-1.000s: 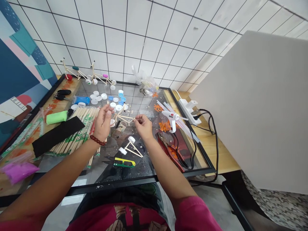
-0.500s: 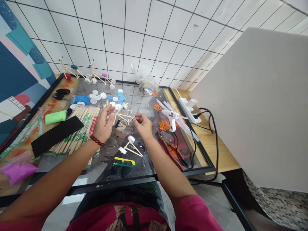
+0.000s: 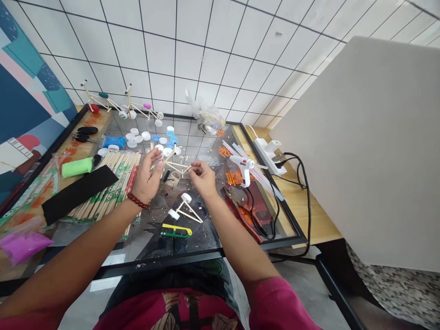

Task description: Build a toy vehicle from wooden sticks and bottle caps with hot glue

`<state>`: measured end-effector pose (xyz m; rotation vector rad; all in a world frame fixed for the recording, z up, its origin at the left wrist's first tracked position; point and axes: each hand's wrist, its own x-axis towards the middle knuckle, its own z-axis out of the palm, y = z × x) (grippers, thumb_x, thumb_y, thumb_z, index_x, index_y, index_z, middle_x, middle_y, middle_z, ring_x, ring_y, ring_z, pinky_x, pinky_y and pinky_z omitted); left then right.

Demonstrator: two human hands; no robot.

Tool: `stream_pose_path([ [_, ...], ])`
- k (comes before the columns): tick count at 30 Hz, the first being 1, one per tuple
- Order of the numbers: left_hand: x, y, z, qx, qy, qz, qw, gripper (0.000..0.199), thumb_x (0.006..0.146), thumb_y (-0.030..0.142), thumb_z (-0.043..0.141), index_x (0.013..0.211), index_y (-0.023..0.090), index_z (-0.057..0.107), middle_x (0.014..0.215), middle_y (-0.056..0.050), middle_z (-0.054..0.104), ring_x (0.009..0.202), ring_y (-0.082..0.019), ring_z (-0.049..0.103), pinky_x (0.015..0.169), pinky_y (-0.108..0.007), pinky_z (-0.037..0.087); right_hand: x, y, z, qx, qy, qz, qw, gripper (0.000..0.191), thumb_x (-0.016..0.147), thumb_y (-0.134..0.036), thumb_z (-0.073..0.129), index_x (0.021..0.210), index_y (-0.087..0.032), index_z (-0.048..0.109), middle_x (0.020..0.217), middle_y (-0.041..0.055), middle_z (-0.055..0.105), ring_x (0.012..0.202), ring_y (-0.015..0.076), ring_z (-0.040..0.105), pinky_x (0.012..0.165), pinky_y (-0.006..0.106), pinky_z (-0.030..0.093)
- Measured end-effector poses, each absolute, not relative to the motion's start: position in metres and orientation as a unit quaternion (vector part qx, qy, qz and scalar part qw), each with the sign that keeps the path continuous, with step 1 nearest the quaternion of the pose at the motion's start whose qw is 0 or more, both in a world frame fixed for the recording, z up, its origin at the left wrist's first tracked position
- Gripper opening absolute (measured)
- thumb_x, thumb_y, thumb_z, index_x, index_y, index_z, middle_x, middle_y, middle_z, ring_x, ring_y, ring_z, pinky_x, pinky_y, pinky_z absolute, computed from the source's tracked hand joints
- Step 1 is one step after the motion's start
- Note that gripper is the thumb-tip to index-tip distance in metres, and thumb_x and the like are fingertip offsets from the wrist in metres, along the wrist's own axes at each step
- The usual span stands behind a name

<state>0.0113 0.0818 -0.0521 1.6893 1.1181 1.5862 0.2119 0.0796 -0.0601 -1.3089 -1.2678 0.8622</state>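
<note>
A small frame of wooden sticks (image 3: 177, 166) is held up between my two hands over the glass-topped table. My left hand (image 3: 149, 176) is at its left side, thumb and fingers closed round its upright part. At the right end of the frame, my right hand (image 3: 202, 178) pinches a stick tip between thumb and fingers. Below the hands lies a triangle of sticks (image 3: 190, 211) with a white cap (image 3: 186, 198) and another white cap (image 3: 173, 214) on it. Yellow-green snips (image 3: 176, 230) rest in front of that triangle.
Wrapped chopsticks (image 3: 103, 192) and a black strip (image 3: 80, 193) lie left. A white glue gun (image 3: 244, 170), clear glue sticks, red-handled pliers (image 3: 242, 217) and a power strip (image 3: 270, 156) are right. Bottle caps (image 3: 146, 136), stick models (image 3: 137, 107) and a plastic bag (image 3: 208, 120) stand behind.
The whole view has shifted slightly. Both hands keep their places on the stick frame, with no other clear movement.
</note>
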Motion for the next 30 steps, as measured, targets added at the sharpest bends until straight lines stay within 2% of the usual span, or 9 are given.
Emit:
stream_pose_path([
  [6, 0.0114, 0.082, -0.052, 0.616, 0.42, 0.599, 0.293, 0.052, 0.096, 0.057, 0.063, 0.137, 0.024, 0.062, 0.139, -0.014, 0.066, 0.128, -0.029, 0.066, 0.116, -0.051, 0.048, 0.2122, 0.0795, -0.0604, -0.552, -0.536, 0.358, 0.529, 0.022, 0.075, -0.028, 0.065, 0.095, -0.022, 0.064, 0.079, 0.0009, 0.076, 0.069, 0.0171, 0.067, 0.072, 0.031, 0.056],
  [21, 0.009, 0.0835, -0.0549, 0.654, 0.417, 0.576, 0.26, 0.052, 0.102, 0.055, 0.054, 0.144, 0.024, 0.056, 0.141, -0.016, 0.064, 0.129, -0.029, 0.065, 0.114, -0.053, 0.051, 0.2131, 0.0809, -0.0638, -0.544, -0.535, 0.359, 0.538, 0.025, 0.073, -0.031, 0.065, 0.096, -0.022, 0.064, 0.078, 0.0003, 0.075, 0.068, 0.0167, 0.065, 0.071, 0.031, 0.054],
  [30, 0.0079, 0.0836, -0.0544, 0.665, 0.413, 0.57, 0.247, 0.053, 0.103, 0.055, 0.052, 0.145, 0.022, 0.055, 0.129, -0.014, 0.069, 0.124, -0.026, 0.067, 0.111, -0.049, 0.053, 0.2124, 0.081, -0.0653, -0.533, -0.541, 0.358, 0.544, 0.027, 0.071, -0.032, 0.063, 0.096, -0.022, 0.063, 0.074, -0.0014, 0.071, 0.065, 0.0155, 0.062, 0.068, 0.031, 0.053],
])
